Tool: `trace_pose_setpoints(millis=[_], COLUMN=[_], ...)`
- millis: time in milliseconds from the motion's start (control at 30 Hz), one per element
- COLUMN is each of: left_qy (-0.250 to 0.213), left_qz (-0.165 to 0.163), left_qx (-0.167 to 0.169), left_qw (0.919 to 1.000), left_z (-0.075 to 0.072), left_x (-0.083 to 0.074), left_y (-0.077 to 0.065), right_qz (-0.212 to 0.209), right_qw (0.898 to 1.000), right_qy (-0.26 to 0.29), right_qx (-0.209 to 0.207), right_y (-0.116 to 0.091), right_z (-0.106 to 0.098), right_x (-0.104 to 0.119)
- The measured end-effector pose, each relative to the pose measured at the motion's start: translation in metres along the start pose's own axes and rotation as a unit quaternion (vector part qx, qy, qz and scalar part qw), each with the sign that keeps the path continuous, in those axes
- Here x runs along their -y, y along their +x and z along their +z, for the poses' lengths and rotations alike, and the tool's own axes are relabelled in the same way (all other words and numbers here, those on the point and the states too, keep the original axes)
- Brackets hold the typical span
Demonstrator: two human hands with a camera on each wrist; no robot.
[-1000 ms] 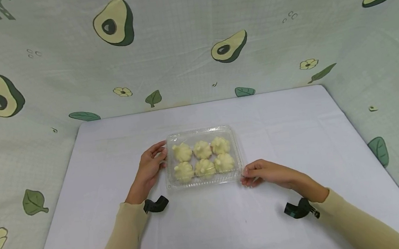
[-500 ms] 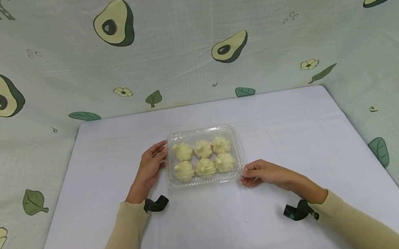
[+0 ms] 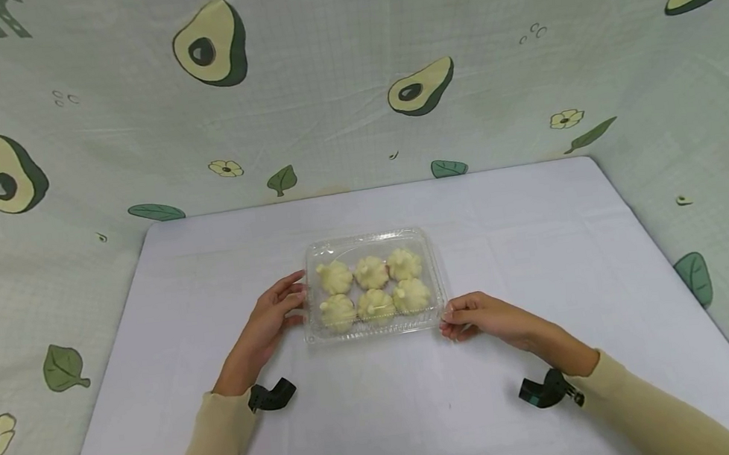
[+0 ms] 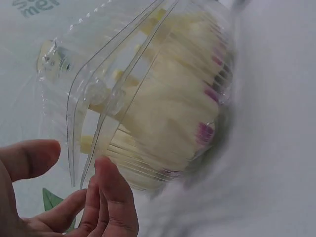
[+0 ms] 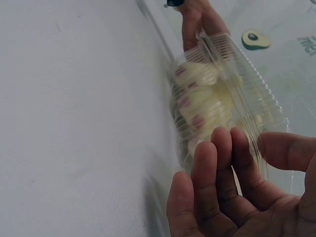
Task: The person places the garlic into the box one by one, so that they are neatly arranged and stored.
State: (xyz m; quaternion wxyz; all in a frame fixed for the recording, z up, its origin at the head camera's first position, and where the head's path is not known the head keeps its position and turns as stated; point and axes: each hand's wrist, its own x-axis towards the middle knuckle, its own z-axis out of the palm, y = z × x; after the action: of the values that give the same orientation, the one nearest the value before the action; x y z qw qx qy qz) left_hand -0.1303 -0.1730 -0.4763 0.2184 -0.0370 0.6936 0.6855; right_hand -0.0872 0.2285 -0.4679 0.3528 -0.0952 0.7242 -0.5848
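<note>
A clear plastic clamshell box [image 3: 367,246] lies on the white table, its lid down. Inside sit several pale yellow, garlic-shaped pieces [image 3: 376,306] in two rows; purple patches show low on them in the wrist views. At the box's left side is my left hand [image 3: 271,317], fingertips by the edge. In the left wrist view its thumb [image 4: 37,158] stands apart from the rim [image 4: 79,123], fingers beside or touching it. My right hand [image 3: 486,316] pinches the rim at the front right corner between thumb [image 5: 284,148] and forefinger.
The white-covered table [image 3: 386,420] extends around the box on all sides. Behind and beside it hangs a pale cloth [image 3: 320,75] printed with avocados, leaves and flowers. A black wrist camera [image 3: 272,396] is on the left sleeve, another camera [image 3: 548,389] on the right.
My left hand and forearm have shifted slightly toward the near left, its fingertips lower along the box's side. The box and my right hand stay nearly where they were.
</note>
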Motion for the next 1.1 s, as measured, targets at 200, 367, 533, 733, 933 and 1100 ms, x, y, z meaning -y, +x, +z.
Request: trace_pose_setpoints(millis=[200,367,533,733,933,1100], left_qy=[0.006,0.012,0.026,0.032,0.046,0.088], left_qz=[-0.002,-0.004,-0.022,-0.024,-0.027,-0.03], left_qx=[0.043,0.077,0.09,0.096,0.131,0.159], left_qw=[0.9991,0.9969,0.9954,0.9946,0.99,0.9829], left_z=[0.0,0.0,0.002,0.001,-0.002,-0.004], left_x=[0.006,0.009,0.013,0.016,0.018,0.018], left_y=[-0.015,-0.025,-0.033,-0.038,-0.039,-0.038], right_qz=[-0.003,-0.006,-0.009,-0.008,-0.006,-0.004], right_qw=[1.0,1.0,1.0,1.0,1.0,1.0], right_qy=[0.002,0.006,0.01,0.009,0.008,0.008], right_qx=[-0.004,-0.007,-0.008,-0.007,-0.006,-0.007], right_y=[0.0,0.0,0.0,0.0,0.0,0.0], right_z=[0.001,0.002,0.003,0.002,0.002,0.002], right_x=[-0.001,-0.003,-0.004,-0.004,-0.003,-0.003])
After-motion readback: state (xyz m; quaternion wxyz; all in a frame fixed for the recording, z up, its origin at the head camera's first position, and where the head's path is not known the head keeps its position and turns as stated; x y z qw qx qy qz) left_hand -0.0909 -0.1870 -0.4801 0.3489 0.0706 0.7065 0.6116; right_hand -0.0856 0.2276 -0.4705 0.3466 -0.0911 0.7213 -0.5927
